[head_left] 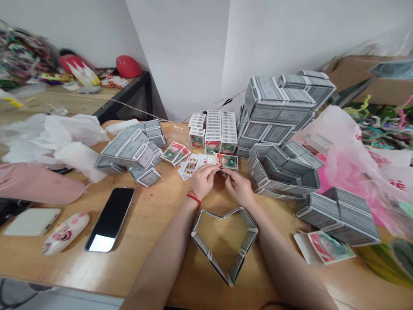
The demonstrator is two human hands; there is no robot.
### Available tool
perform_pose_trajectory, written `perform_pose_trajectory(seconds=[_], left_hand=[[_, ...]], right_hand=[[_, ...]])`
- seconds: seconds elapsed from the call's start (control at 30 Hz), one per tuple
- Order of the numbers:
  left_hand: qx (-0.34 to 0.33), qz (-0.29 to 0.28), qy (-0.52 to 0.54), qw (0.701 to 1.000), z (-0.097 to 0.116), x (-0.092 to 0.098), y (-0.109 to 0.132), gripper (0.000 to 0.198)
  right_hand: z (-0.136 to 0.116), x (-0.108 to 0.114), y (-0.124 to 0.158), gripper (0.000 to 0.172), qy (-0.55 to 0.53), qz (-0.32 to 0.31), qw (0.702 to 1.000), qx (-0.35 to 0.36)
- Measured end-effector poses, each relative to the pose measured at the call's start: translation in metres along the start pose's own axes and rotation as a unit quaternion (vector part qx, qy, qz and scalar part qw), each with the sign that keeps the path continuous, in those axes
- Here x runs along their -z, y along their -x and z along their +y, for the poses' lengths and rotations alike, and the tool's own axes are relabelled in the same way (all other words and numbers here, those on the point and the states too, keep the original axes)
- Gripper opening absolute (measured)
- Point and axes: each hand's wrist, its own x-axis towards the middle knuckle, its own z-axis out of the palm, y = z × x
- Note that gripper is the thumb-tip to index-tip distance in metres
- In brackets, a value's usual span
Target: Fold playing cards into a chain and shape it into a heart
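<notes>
My left hand (203, 178) and my right hand (239, 187) meet fingertip to fingertip over the table. Both are closed in a pinch; a small dark bit shows between them, too small to name. Just beyond the fingers lie loose playing cards (191, 165), some face up, and a green and red card box (228, 162). A heart-shaped frame made of folded playing cards (211, 257) stands between my forearms, hollow in the middle. A red string bracelet (194, 198) circles my left wrist.
Stacked playing-card shapes (280, 105) rise at the right, with an open heart-shaped one (284, 172) before them. More card shapes (130, 148) stand left. Card boxes (213, 131) line the wall. A phone (110, 219), a white mouse-shaped object (65, 232) and plastic bags (61, 131) lie left.
</notes>
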Motion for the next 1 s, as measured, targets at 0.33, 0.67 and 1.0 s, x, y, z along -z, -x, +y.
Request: perform_pose_trajectory(seconds=[0.33,0.67,1.0], left_hand=[[0.004,0.000,0.002,1.000,0.002,0.002,0.000,0.020],[-0.001,0.029,0.008,1.000,0.010,-0.001,0.000,0.011],[-0.010,0.017,-0.027,0.999,0.008,-0.004,0.003,0.021]], right_hand=[[0.001,-0.002,0.001,0.032,-0.062,0.030,0.997,-0.017],[0.007,-0.002,0.000,0.022,-0.072,0.052,0.995,-0.055],[0.006,0.000,-0.001,0.019,-0.083,0.053,0.992,-0.076]])
